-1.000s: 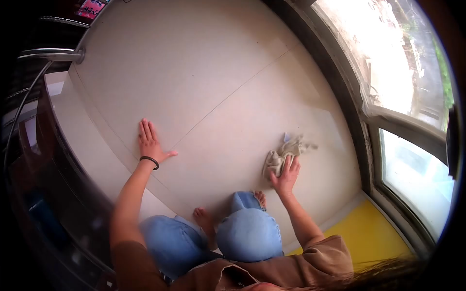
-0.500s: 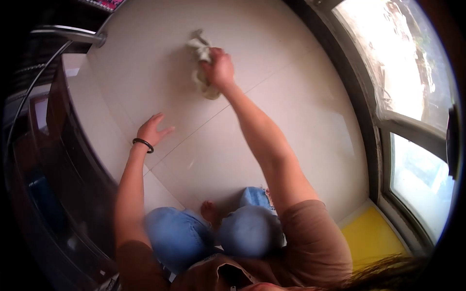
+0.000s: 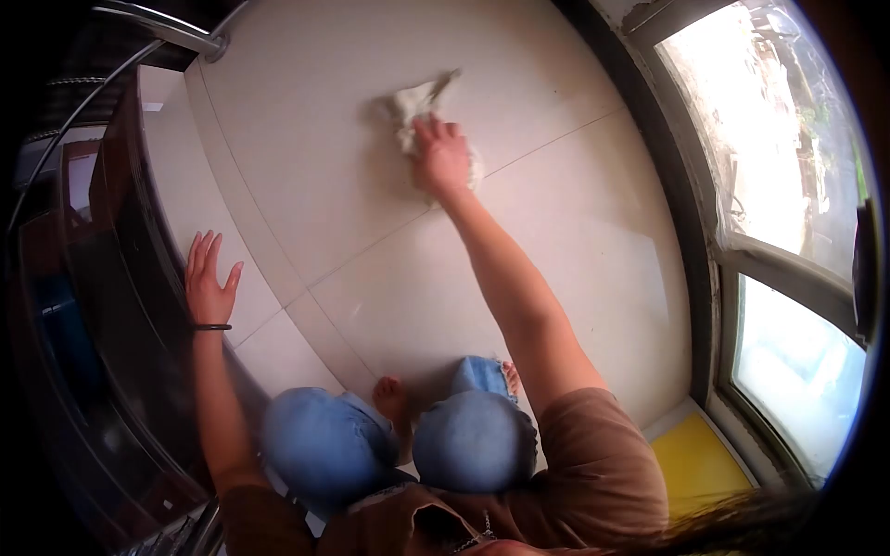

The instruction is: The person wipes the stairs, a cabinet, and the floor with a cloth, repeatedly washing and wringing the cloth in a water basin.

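Note:
A pale, crumpled cloth lies on the light floor tiles, one twisted end sticking out at its far right. My right hand is on top of it, fingers bent over the fabric and arm stretched forward. Part of the cloth is hidden under the palm. My left hand, with a dark band at the wrist, holds nothing; its fingers are spread over the pale tile strip beside the dark furniture. Whether it touches the tile I cannot tell.
Dark wooden furniture runs along the left, with a metal rail above it. A framed window and dark skirting border the right side. My bent knees and a yellow panel are near the bottom.
My right hand has moved slightly right with the cloth, whose far end now points right. My left hand has moved left and down, from over the floor to beside the furniture.

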Demonstrator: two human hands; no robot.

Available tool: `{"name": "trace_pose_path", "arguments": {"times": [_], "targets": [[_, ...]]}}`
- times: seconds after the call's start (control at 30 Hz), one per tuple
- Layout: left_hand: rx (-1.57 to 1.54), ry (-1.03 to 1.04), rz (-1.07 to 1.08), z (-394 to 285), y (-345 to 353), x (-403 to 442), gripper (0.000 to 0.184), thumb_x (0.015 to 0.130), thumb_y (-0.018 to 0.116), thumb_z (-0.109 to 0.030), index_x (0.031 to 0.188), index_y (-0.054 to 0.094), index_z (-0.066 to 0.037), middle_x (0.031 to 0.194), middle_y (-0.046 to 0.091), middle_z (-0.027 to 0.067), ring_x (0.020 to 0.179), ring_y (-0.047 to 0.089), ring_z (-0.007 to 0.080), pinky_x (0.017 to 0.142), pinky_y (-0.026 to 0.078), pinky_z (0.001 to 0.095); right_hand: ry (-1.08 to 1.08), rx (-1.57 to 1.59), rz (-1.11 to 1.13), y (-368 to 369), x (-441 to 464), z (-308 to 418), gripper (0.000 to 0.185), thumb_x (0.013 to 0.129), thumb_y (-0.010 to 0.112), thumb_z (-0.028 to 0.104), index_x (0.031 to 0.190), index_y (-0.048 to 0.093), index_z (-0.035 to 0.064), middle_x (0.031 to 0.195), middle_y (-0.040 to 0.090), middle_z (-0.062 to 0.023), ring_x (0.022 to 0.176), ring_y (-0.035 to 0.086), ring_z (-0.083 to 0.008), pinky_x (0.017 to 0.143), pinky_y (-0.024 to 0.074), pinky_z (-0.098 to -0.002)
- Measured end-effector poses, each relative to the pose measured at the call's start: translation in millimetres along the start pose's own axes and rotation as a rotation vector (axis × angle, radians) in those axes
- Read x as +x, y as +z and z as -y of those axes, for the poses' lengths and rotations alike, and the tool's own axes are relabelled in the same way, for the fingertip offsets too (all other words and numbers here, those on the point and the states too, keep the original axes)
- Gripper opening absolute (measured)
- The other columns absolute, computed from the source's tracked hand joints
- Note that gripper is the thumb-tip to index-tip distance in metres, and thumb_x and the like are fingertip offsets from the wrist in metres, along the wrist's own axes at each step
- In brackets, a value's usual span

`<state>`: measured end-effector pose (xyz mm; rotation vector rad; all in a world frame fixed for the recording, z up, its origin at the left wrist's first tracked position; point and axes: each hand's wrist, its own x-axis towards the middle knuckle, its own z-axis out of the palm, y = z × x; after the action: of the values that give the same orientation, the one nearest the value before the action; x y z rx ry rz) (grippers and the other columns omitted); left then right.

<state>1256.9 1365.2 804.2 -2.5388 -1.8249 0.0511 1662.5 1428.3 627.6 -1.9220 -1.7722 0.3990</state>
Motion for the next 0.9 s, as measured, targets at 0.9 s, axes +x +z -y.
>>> {"name": "trace_pose_path", "arguments": {"times": [0.9], "targets": [[-0.061,-0.151,-0.103,84,11,-42,0.08,0.088,0.065,-0.033,0.156,0.029,-0.01,0.164,0.022,0.0137,0.15,0.024,0.0335,0.118,0.023,0.0507,-0.854,-0.281,0.289,79,61,166,0.034,0.09,0.053,0.02,0.123,0.063,0.0191,0.138,0.055,-0.0067,0.121,0.052,-0.0291,0.102,0.0427,-0.043]]}}
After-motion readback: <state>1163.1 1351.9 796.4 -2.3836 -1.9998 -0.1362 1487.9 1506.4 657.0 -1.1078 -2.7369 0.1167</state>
